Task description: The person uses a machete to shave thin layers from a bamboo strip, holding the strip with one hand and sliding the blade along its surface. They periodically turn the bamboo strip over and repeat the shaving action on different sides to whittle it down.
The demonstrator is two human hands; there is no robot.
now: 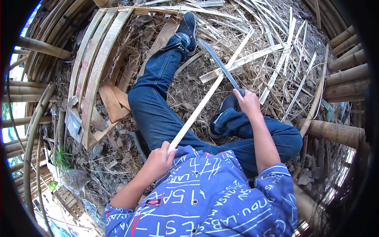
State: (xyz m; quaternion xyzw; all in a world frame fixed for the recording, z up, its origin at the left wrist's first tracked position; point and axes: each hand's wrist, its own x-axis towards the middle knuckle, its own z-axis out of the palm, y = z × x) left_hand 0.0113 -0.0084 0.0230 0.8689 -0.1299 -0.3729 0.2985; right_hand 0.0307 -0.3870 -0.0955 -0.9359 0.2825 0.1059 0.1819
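Observation:
My left hand is closed round the near end of a long pale bamboo strip, close to my shirt front. From there the strip slants away to the upper right, over my thigh. My right hand grips the dark handle of a long knife. Its blade points to the upper left and crosses the strip about midway along the blade. Just beyond the crossing, another split bamboo piece lies on the ground under the strip.
Many split bamboo strips and curly shavings litter the ground ahead. A slatted wooden frame stands at left, with wood blocks beside it. Bamboo poles line both sides. My legs are spread around the work.

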